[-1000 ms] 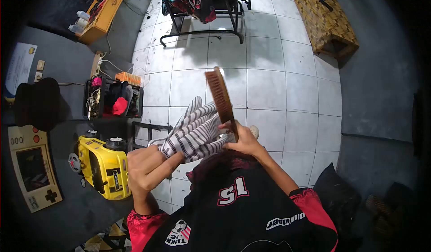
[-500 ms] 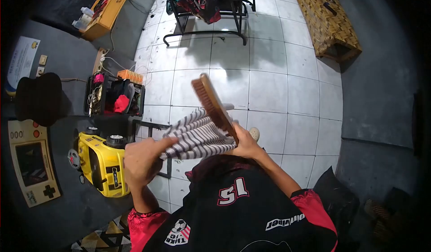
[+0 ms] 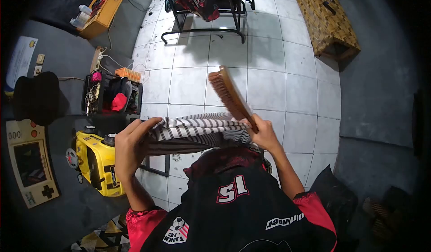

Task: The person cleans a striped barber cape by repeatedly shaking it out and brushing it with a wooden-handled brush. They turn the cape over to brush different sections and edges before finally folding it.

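Note:
A striped white and dark cloth (image 3: 197, 131) is stretched between my two hands in front of my chest. My left hand (image 3: 130, 146) grips its left end, fingers closed on the folded edge. My right hand (image 3: 265, 134) is closed round the handle of a wooden brush (image 3: 233, 95) and also pinches the right end of the cloth. The brush points up and to the left, its brown bristles facing left.
A yellow toy car (image 3: 98, 162) is at the left, below a black crate (image 3: 134, 97) of items. A black metal frame (image 3: 202, 31) with clothes stands ahead on the tiled floor (image 3: 265, 90). A woven box (image 3: 327, 23) lies at the upper right.
My hands have moved apart, pulling the cloth wider and flatter. My right hand and the brush have shifted to the right.

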Motion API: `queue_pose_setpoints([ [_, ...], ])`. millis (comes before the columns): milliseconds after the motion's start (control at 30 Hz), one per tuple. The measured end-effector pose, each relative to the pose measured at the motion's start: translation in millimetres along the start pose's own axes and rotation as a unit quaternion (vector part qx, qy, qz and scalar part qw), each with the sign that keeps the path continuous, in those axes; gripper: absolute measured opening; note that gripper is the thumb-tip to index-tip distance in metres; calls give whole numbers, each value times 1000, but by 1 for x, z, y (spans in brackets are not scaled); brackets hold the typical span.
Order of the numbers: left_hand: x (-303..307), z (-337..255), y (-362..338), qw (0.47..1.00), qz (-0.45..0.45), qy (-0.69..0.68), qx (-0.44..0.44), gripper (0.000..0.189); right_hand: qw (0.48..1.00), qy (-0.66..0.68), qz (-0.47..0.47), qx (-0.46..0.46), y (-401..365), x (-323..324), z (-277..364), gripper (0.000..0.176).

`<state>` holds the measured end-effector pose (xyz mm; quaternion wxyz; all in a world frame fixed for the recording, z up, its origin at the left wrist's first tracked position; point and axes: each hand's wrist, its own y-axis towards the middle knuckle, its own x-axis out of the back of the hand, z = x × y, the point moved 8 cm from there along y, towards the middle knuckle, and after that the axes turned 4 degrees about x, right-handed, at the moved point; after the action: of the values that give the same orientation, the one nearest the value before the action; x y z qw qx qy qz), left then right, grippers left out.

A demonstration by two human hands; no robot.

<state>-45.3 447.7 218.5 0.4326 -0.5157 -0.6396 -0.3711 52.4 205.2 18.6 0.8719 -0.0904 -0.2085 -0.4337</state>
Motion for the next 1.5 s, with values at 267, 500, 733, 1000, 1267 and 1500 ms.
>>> queue_pose_setpoints([
  [267,-11,13,4,995,-12,-103,-7,47,991,-43,-128,4,-15,64,18,13],
  [500,-36,14,20,970,-61,-235,-34,17,985,-41,-165,16,-16,64,8,12],
  [733,-94,11,32,916,31,-387,99,23,992,-13,-115,46,-9,82,12,11],
  [1000,-156,-70,38,944,262,-191,-58,29,954,-174,-214,120,38,90,-13,12],
  [1267,-121,-76,72,848,213,-460,157,18,867,444,-215,70,10,37,14,36],
  [1500,-14,-73,61,887,-78,-452,49,32,998,-52,30,-37,-14,-81,-110,33],
])
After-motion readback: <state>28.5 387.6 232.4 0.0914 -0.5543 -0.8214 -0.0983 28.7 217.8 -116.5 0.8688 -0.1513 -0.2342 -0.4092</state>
